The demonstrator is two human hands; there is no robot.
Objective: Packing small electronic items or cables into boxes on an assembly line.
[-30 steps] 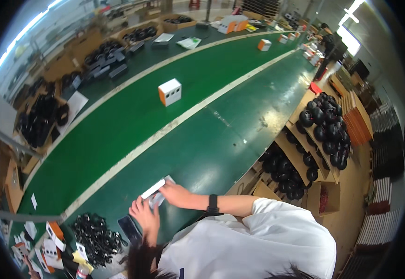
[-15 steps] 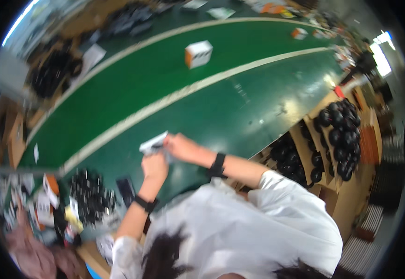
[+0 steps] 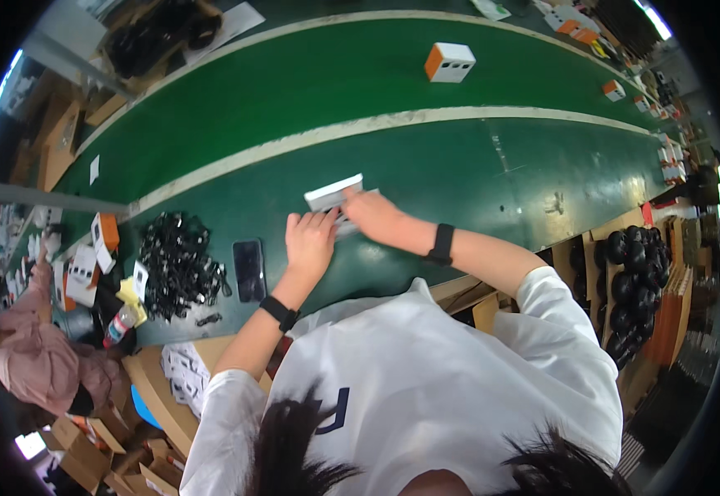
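Green tabletop (image 3: pixel 443 182) runs across the middle of the frame. At the lower left, a brown carton (image 3: pixel 152 382) holds crumpled white sheets (image 3: pixel 185 376) with dark marks. Mid-frame, the right hand (image 3: pixel 372 217) has its fingers on the right end of a small white box (image 3: pixel 331 193); the left hand (image 3: pixel 309 241) bends its fingers close together at the lower edge. I cannot tell if either hand is clamped on it. To the left lie a black phone (image 3: pixel 249 270) and a pile of black cables (image 3: pixel 180 264). At the right, cardboard trays (image 3: pixel 631 218) hold shiny black round things (image 3: pixel 634 281). Farther up, a white-and-orange box (image 3: pixel 449 63) sits on a bright green strip (image 3: pixel 327 83). At the upper left, black things (image 3: pixel 157 37) fill a brown box (image 3: pixel 183 56).
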